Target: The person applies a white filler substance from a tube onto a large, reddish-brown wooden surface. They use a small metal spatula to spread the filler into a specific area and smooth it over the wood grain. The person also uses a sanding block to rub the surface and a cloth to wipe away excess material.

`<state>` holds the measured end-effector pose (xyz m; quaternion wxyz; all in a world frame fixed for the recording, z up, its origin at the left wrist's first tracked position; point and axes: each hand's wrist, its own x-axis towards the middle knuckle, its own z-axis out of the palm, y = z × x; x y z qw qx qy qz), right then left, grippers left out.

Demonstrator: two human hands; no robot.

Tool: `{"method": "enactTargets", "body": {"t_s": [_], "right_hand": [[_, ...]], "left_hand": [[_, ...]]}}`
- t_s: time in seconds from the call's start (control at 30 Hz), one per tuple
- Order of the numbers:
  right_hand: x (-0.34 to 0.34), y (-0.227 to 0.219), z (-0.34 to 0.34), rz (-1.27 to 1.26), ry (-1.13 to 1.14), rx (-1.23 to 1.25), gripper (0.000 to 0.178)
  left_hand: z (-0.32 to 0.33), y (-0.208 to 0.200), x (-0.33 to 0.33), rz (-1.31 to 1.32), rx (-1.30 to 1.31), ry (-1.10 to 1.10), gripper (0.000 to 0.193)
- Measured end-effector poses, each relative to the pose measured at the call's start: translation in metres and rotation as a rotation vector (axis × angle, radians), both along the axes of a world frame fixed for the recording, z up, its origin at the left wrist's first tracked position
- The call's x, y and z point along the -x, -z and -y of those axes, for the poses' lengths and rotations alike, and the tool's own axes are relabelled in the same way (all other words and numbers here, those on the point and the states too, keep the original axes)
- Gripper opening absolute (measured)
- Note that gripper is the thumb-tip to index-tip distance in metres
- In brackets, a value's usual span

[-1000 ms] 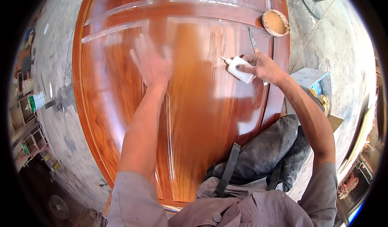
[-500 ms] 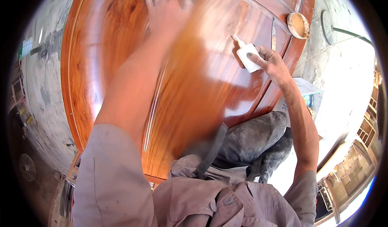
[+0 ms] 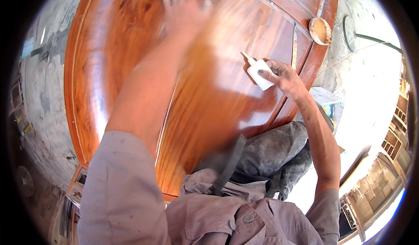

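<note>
A large glossy red-brown wooden panel (image 3: 139,48) with raised mouldings lies in front of me. My left hand (image 3: 187,11) rests flat on its far part, the fingers spread and nothing held. In my right hand (image 3: 281,77) is a small white squeeze bottle (image 3: 261,75), thumb on one side and fingers round the other. The bottle lies tilted close over the panel, its narrow nozzle toward the upper left; whether it touches the surface I cannot tell. Just beyond the right hand lies a thin flat tool (image 3: 294,48) with a pale handle.
A round shallow container (image 3: 321,31) with tan contents sits on the panel's right edge. My dusty dark trouser leg (image 3: 275,149) is against the near edge. A round grey base with a dark rod (image 3: 366,36) is on the floor at the right, with a box (image 3: 327,97) nearer.
My right hand has shifted a little left and down over the panel with the bottle. The left hand stays flat on the wood, and the whole view has moved slightly.
</note>
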<state>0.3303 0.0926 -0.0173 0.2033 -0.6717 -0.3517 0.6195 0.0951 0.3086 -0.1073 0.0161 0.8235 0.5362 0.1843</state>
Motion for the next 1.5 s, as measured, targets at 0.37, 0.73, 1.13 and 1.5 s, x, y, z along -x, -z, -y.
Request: {"method": "enactTargets", "body": {"t_s": [0.37, 0.73, 1.13, 1.5], "right_hand": [[0.004, 0.003, -0.006, 0.106, 0.006, -0.033, 0.03], [0.01, 0.006, -0.009, 0.121, 0.001, -0.079, 0.039], [0.03, 0.009, 0.021, 0.116, -0.092, -0.061, 0.035], [0.054, -0.001, 0.044, 0.155, -0.246, 0.026, 0.037]], "left_hand": [[-0.001, -0.007, -0.003, -0.069, 0.091, 0.004, 0.075], [-0.004, 0.006, 0.001, -0.034, 0.007, 0.052, 0.075], [-0.006, 0.009, 0.002, -0.045, -0.005, 0.033, 0.076], [-0.006, 0.005, -0.001, -0.057, 0.019, 0.026, 0.075]]}}
